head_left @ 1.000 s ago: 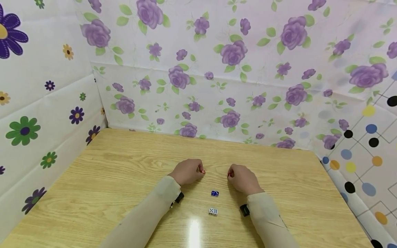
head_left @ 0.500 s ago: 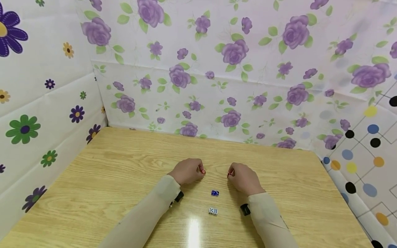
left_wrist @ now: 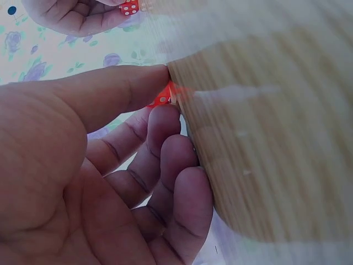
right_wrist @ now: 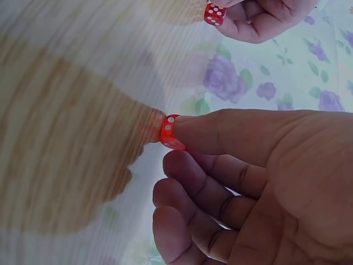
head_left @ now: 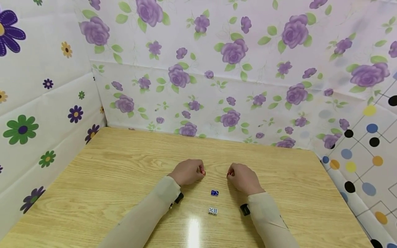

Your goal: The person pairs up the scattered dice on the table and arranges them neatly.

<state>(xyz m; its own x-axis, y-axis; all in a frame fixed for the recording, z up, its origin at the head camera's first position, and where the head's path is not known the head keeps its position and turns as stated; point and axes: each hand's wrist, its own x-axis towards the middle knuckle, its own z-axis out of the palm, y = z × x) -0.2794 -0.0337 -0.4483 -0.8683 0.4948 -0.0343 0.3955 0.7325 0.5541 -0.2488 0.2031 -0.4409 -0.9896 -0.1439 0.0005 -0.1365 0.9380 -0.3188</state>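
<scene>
My left hand pinches a red die with white pips between thumb and fingers, low over the wooden table. Across a small gap to the right, my right hand pinches a second red die; its thumb covers part of it in the right wrist view. In the left wrist view the left hand's die is mostly hidden behind the thumb and fingertips. Two blue dice lie side by side on the table between the forearms. Nearer the front, two white dice also sit side by side.
The wooden table ends at the back against a wall covering with purple roses. Flower-patterned sheeting stands along the left, dotted sheeting along the right. A glare spot shines near the front.
Both hands stay in place, each keeping its red die. The blue and white dice have not moved; only the head view shifts very slightly.
</scene>
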